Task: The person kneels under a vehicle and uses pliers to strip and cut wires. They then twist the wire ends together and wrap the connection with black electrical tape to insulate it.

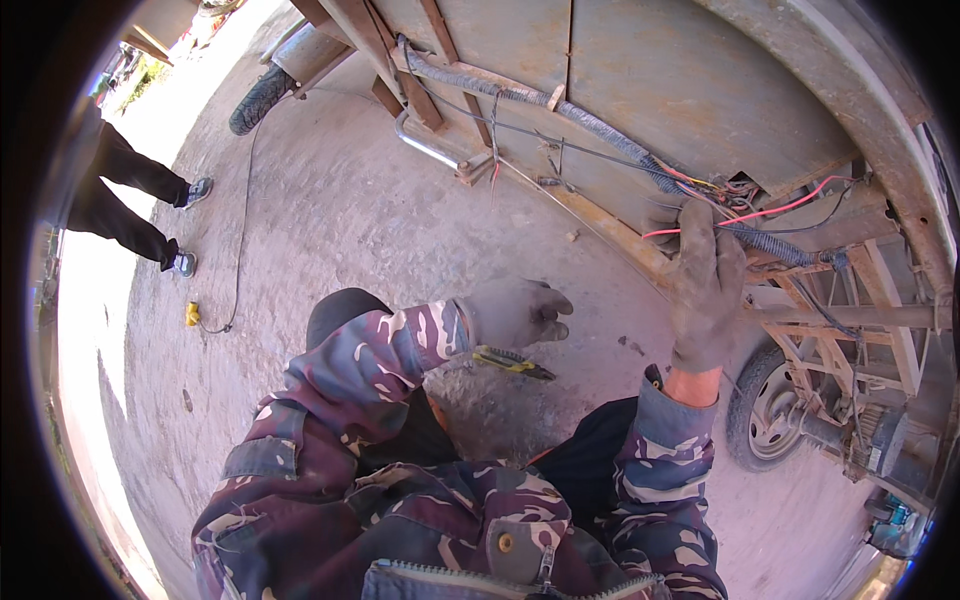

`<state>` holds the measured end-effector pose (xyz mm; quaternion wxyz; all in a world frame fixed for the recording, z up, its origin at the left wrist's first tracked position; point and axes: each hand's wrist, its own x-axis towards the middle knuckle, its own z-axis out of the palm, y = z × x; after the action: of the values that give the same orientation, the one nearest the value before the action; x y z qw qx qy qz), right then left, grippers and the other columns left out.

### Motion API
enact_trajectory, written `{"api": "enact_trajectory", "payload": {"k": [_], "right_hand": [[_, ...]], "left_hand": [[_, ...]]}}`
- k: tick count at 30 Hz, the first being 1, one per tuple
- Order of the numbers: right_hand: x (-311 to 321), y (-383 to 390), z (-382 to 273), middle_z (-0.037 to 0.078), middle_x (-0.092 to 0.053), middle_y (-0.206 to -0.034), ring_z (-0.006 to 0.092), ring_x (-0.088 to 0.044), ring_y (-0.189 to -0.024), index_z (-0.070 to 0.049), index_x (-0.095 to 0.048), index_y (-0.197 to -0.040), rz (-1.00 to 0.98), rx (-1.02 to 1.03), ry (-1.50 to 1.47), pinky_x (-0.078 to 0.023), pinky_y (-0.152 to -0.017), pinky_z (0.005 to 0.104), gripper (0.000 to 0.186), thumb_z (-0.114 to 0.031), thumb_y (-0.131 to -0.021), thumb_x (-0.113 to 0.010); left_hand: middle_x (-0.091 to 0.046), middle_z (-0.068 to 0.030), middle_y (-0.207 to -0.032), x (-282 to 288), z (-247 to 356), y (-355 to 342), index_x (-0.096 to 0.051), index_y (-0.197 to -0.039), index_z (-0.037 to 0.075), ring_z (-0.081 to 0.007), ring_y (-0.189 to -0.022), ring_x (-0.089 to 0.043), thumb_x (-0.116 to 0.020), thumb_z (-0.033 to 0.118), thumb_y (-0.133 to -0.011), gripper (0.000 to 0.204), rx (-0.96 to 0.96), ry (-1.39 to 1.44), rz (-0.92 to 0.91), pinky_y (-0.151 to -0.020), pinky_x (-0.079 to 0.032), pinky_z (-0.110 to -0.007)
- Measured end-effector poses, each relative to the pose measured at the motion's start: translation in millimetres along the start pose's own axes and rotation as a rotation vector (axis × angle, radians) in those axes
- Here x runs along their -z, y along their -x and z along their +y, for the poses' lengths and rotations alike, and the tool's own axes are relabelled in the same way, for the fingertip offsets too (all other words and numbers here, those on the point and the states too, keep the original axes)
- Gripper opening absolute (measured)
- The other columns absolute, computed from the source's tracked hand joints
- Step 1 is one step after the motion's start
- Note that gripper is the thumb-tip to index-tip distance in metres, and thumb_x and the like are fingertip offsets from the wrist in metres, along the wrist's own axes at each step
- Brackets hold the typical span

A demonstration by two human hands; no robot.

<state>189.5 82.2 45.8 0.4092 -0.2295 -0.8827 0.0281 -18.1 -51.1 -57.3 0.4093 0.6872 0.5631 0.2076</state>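
My right hand (pixel 708 285), in a grey work glove, reaches up to the wiring on the vehicle's underside. Its fingers close around a red wire (pixel 790 205), one end of which sticks out to the left of the fingers. My left hand (pixel 515 312), gloved too, hovers over the ground in front of me, its fingers loosely bent and apart with nothing visible in them. Just below that hand is a yellow-and-black hand tool (pixel 510 362), perhaps a utility knife. A grey corrugated conduit (pixel 590 125) runs along the panel, and several thin coloured wires (pixel 740 190) emerge beside my right fingers.
A rusty metal frame (pixel 850 315) and a wheel (pixel 770 410) stand at the right. A large metal panel (pixel 690 80) spans the top. On the concrete floor (pixel 300 210) lies a black cable (pixel 243 230) with a yellow connector (pixel 192 314). Another person's legs (pixel 130 200) are at the left.
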Motion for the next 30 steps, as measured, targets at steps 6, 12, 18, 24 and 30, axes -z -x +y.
{"api": "enact_trajectory", "payload": {"k": [6, 12, 18, 24, 30], "right_hand": [[-8.1, -18.5, -2.3, 0.02, -0.071, -0.126, 0.0381, -0.068, -0.109, 0.0, -0.061, -0.141, -0.03, -0.085, -0.409, -0.053, -0.095, 0.0449, 0.043, 0.003, -0.098, -0.057], [-14.9, -20.9, -10.8, 0.018, -0.072, -0.132, 0.0278, -0.07, -0.117, 0.002, -0.066, -0.138, -0.064, -0.284, -0.438, -0.054, -0.103, 0.0399, 0.039, -0.019, -0.112, -0.045], [-24.5, -20.5, -6.5, 0.014, -0.076, -0.124, 0.0231, -0.071, -0.114, 0.006, -0.071, -0.13, -0.1, -0.371, -0.377, -0.056, -0.101, 0.0379, 0.047, -0.031, -0.115, -0.045], [-49.4, -62.8, -8.5, 0.014, -0.077, -0.12, 0.0212, -0.073, -0.11, 0.004, -0.074, -0.125, -0.107, -0.684, -0.78, -0.06, -0.094, 0.0361, 0.047, -0.034, -0.114, -0.048], [-68.1, -112.8, -6.5, 0.013, -0.078, -0.107, 0.0202, -0.075, -0.094, 0.005, -0.075, -0.113, -0.013, -0.693, -0.946, -0.059, -0.084, 0.0342, 0.045, -0.031, -0.112, -0.048]], "left_hand": [[-0.073, -0.012, -0.12, 55.1, 57.5, -3.5, -0.061, -0.142, -0.005, -0.018, -0.108, -0.069, -0.066, 0.02, -0.11, 0.041, -0.193, 0.754, 0.532, -0.097, -0.057, -0.034], [-0.073, -0.0082, -0.112, 121.0, 44.2, 19.4, -0.065, -0.134, -0.004, -0.0135, -0.098, -0.068, -0.067, 0.025, -0.109, 0.038, -0.338, 0.541, 1.168, -0.086, -0.056, -0.03], [-0.07, -0.0019, -0.097, 128.6, -18.1, -6.8, -0.069, -0.131, 0.003, -0.0096, -0.079, -0.062, -0.061, 0.043, -0.111, 0.045, 0.235, 0.871, 0.697, -0.077, -0.053, -0.028], [-0.064, 0.0021, -0.087, 139.6, 11.1, -61.1, -0.067, -0.115, 0.006, -0.0091, -0.066, -0.053, -0.057, 0.031, -0.112, 0.027, -0.21, 1.61, 0.399, -0.071, -0.051, -0.03], [-0.062, 0.0023, -0.084, 146.1, 24.7, -79.5, -0.064, -0.109, 0.008, -0.0094, -0.065, -0.051, -0.053, 0.027, -0.113, 0.022, -0.248, 1.669, 0.396, -0.069, -0.05, -0.031]]}}
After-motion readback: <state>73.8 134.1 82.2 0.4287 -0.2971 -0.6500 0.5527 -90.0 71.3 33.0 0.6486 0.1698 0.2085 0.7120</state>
